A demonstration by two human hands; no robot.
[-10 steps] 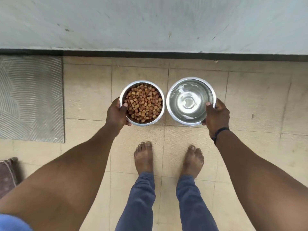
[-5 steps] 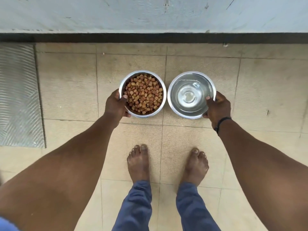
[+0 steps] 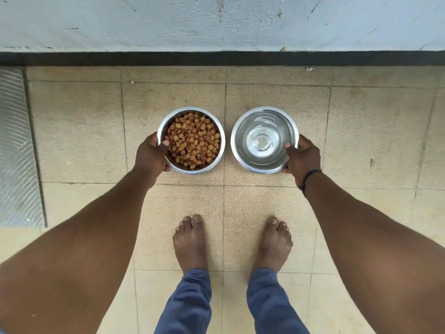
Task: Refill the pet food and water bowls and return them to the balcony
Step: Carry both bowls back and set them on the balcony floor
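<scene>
The left hand (image 3: 151, 155) grips the food bowl (image 3: 192, 140); the right hand (image 3: 302, 156) grips the water bowl (image 3: 265, 140). Both bowls sit side by side, apart, just short of the far wall (image 3: 216, 22).

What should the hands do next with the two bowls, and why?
Probably lower both bowls to the tiled floor by the wall and let go. The left hand grips the kibble bowl, the right hand grips the water bowl, and both look filled.

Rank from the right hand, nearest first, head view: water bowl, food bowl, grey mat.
1. water bowl: held at its rim by the right hand.
2. food bowl: beside it, in the left hand.
3. grey mat: far left edge.
</scene>
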